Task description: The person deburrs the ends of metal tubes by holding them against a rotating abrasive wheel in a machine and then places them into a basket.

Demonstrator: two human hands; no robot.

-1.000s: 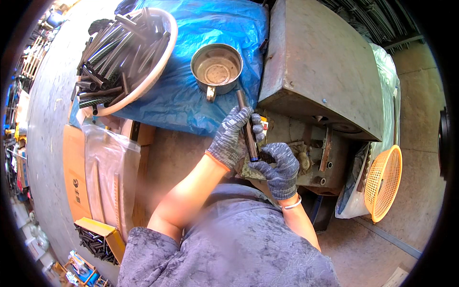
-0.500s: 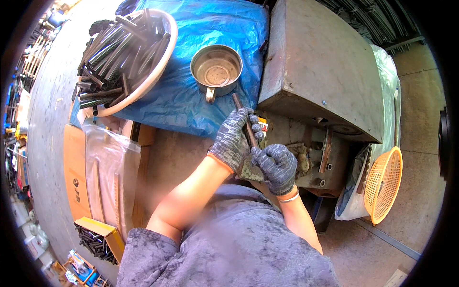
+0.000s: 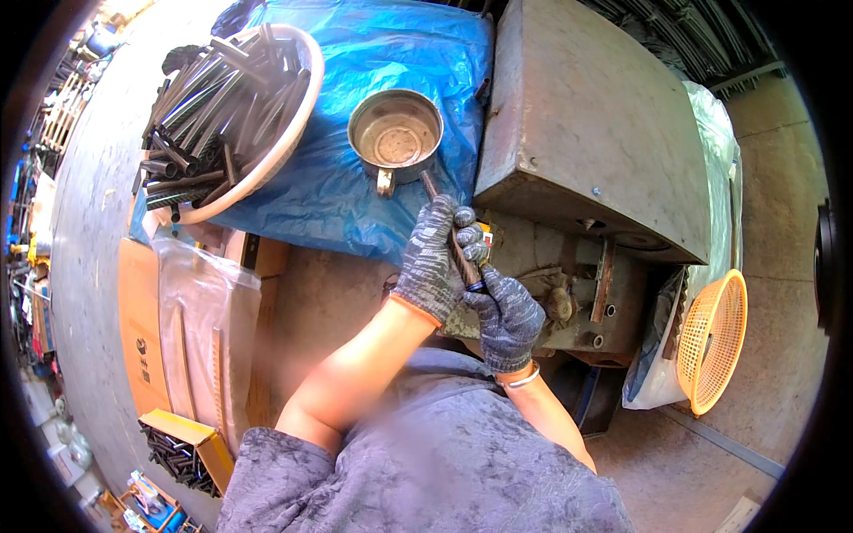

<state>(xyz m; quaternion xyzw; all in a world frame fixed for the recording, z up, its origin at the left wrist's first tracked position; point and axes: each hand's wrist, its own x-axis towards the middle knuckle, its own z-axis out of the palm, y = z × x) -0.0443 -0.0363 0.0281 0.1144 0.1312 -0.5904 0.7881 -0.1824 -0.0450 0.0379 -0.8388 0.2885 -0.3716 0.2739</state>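
My left hand (image 3: 433,253), in a dark knitted glove, is wrapped round a slim dark tube (image 3: 465,266). The tube slants, its upper end pointing toward a metal cup with a handle (image 3: 396,133). At its lower end shows a small bit of blue and black, too small to name. My right hand (image 3: 509,322), gloved alike, has thumb and fingers closed at that lower end; the palm side is hidden. The metal cup stands on a blue plastic sheet (image 3: 302,200) just beyond my left hand.
A pale basket (image 3: 302,111) heaped with dark tubes (image 3: 204,107) stands at the far left. A large grey metal box (image 3: 604,133) rises at the right. A yellow plastic basket (image 3: 711,346) hangs beyond it. A carton of short dark pieces (image 3: 182,457) sits at the lower left.
My right hand has turned, its fingers now stretched along the tube's lower end. A bit of blue now shows there. My left hand keeps its grip, and the view has shifted slightly.
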